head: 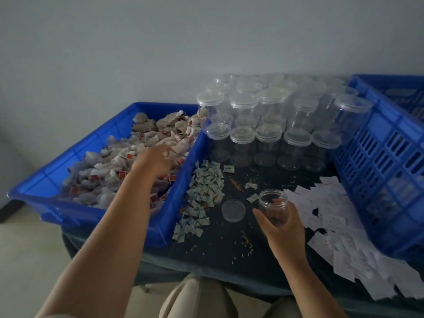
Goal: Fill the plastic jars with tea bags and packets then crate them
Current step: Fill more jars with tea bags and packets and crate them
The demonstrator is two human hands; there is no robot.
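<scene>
1. The left hand (156,159) reaches into the blue tray (46,180) and rests on the heap of tea bags (110,166). Its fingers (166,150) are blurred among the bags, so whether they are spread or pinching a bag cannot be told.
2. The right hand (283,226) grips an open plastic jar (273,203) upright just above the table (229,244). The thumb is on the near side and the other fingers are curled round the far side.
3. The jar's lid (233,210) lies flat on the table, just left of the jar.
4. Small green-printed packets (202,193) lie scattered beside the tray. White packets (332,216) are piled to the right, against the blue crate (378,168).
5. Lidded empty jars (263,125) stand stacked at the back of the table, between tray and crate.
6. The tea bags carry red tags. The print on the tags and on both kinds of packet is too small to read.
</scene>
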